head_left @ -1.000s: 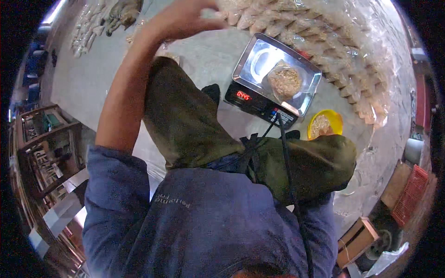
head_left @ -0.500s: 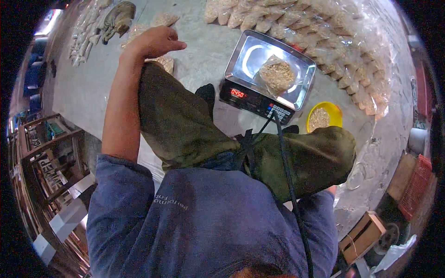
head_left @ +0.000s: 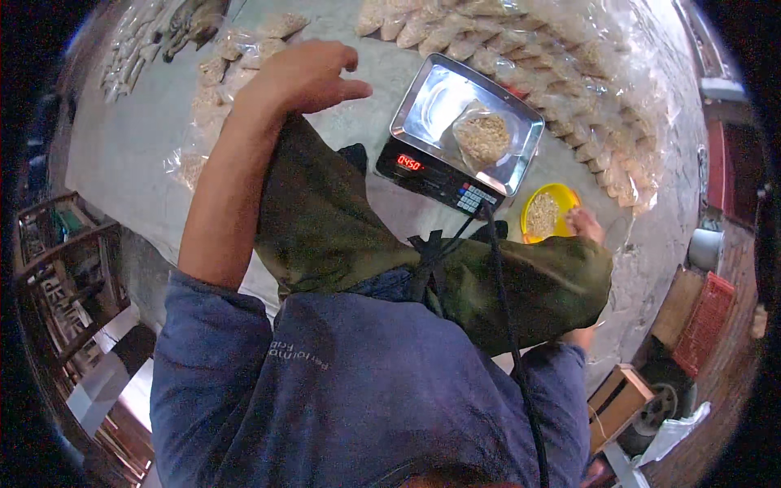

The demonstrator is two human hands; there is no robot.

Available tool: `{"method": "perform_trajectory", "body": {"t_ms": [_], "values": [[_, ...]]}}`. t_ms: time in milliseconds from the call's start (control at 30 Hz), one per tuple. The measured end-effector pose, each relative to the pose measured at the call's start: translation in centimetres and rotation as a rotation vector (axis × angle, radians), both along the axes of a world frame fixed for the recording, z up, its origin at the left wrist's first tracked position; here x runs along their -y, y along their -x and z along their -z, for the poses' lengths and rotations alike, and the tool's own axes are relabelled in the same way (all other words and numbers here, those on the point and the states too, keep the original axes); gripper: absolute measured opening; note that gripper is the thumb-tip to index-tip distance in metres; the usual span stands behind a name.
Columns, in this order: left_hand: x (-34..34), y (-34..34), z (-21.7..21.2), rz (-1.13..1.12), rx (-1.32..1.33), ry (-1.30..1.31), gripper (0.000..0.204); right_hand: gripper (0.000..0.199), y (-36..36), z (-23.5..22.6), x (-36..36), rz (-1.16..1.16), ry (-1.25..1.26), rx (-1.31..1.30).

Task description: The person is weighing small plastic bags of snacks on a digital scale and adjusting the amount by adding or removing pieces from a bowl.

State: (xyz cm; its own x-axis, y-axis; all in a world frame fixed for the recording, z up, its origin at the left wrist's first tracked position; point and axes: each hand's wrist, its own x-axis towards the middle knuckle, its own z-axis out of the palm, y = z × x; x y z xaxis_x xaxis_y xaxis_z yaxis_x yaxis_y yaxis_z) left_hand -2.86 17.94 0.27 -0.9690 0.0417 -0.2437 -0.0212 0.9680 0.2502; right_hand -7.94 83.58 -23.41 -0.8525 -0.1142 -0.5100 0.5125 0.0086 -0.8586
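Weighing small clear plastic bag of pale grain point(head_left: 483, 137) on steel scale tray point(head_left: 423, 93): I judge it light, soft, slippery; pinch gathered top. Left hand point(head_left: 301, 77) loosely spread, empty; right hand point(head_left: 584, 224) at yellow bowl point(head_left: 561, 198), grip unclear.

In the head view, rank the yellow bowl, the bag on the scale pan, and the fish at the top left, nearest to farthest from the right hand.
1. Yellow bowl: touching the right hand, at its left.
2. Bag of grain: on the scale pan, up and left.
3. Fish: far across the floor, top left.
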Motion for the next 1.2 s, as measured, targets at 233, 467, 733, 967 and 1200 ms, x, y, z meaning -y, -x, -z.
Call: {"method": "perform_trajectory", "body": {"t_ms": [233, 467, 733, 967, 1200], "values": [[-7.2, 1.2, 0.6, 0.163, -0.055, -0.049, 0.058, 0.043, -5.1, 10.5, -4.1, -0.307, -1.022, -0.299], [-18.0, 4.1, 12.4, 0.357, -0.127, -0.135, 0.051, 0.041, -7.2, 7.8, -5.4, -0.461, -1.425, -0.368], [-14.6, 10.7, 13.0, 0.63, 0.033, -0.02, 0.016, 0.039, -7.5, 2.9, -6.5, -0.562, -1.535, -0.389], [6.9, 9.1, 3.6, 0.466, 0.213, 0.07, 0.037, 0.037, 1.5, -2.7, -2.8, -0.724, -1.505, -0.565], [29.5, 4.4, 6.9, 0.129, 0.309, 0.537, 0.03, 0.026, 13.9, -13.6, 12.7, -0.82, -1.445, -0.482]]}}
